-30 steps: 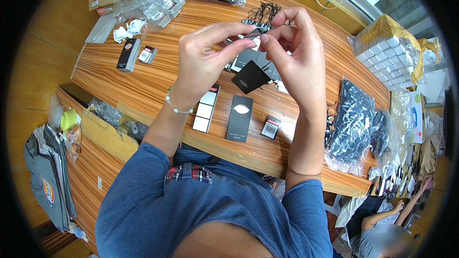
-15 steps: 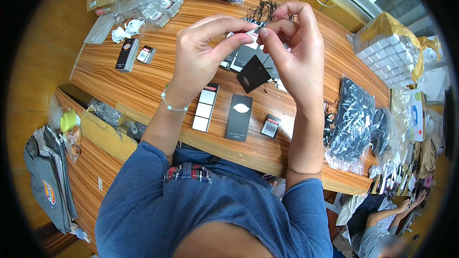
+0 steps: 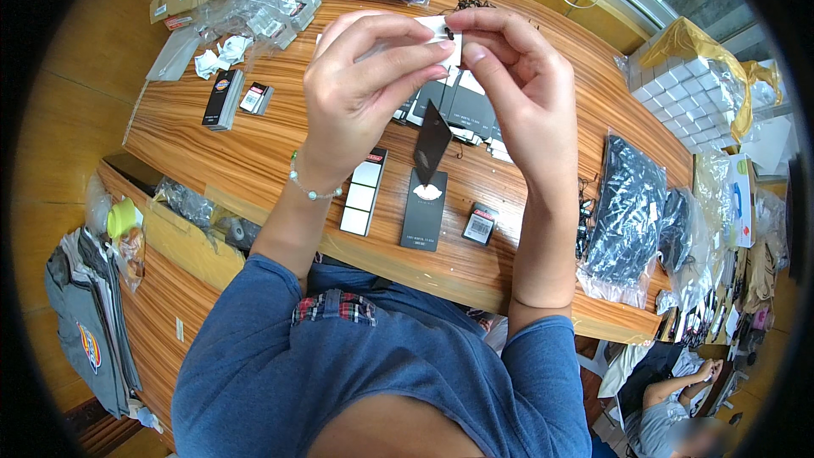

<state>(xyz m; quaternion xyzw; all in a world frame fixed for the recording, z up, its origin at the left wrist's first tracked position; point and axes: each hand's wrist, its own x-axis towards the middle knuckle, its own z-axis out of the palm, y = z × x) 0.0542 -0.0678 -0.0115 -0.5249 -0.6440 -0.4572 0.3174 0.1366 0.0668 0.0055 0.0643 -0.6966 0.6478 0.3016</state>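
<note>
Both hands are raised over the table with their fingertips together. My left hand [image 3: 360, 85] pinches a white card tag [image 3: 433, 24], partly hidden behind the fingers. Against its right edge, my right hand [image 3: 526, 89] closes thumb and forefinger near a small black fastener [image 3: 449, 34]. Beneath them a dark square tag [image 3: 433, 144] dangles, turned nearly edge-on. On the near table lie a black card with rows of white labels [image 3: 363, 197], a tall black hang tag [image 3: 423, 225] and a small barcode tag [image 3: 480, 226]. More black tags [image 3: 471, 106] lie behind the hands.
The wooden table [image 3: 186, 148] holds two small tag stacks at left, including black hang tags [image 3: 222, 100]. A plastic bag of dark pieces [image 3: 625, 212] lies at right, near a block of white boxes [image 3: 687, 97]. Another person [image 3: 670, 399] sits at lower right.
The white card has turned and now shows its face between my fingers. The dark tag below has swung edge-on and hangs slightly lower and left. My right fingers have shifted onto the card's edge.
</note>
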